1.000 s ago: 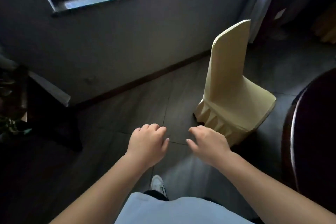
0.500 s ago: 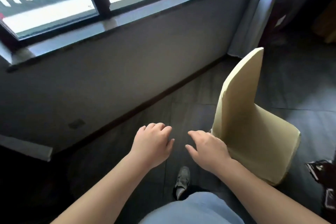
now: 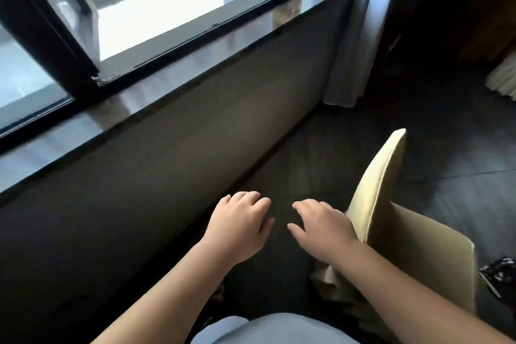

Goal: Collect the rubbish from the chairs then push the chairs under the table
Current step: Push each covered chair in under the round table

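Note:
A chair in a cream fabric cover (image 3: 413, 251) stands at my lower right, its backrest (image 3: 377, 184) edge-on toward me and its seat bare. My right hand (image 3: 321, 223) hovers just left of the backrest, fingers loosely curled and holding nothing; I cannot tell whether it touches the cover. To its left, over the dark floor, my left hand (image 3: 240, 220) hangs the same way, palm down and holding nothing. A dark crumpled wrapper (image 3: 499, 271) shows at the right edge past the seat.
A low grey wall (image 3: 167, 176) with a dark stone sill (image 3: 195, 58) and an open window runs along the left. A pale curtain (image 3: 351, 36) hangs in the corner. Another cream chair skirt (image 3: 505, 78) peeks in at far right. Dark floor tiles (image 3: 446, 148) lie beyond the chair.
I have walked up to the chair; it now sits close at my lower right. The view swung toward the window. Both hands keep the same pose in front of me.

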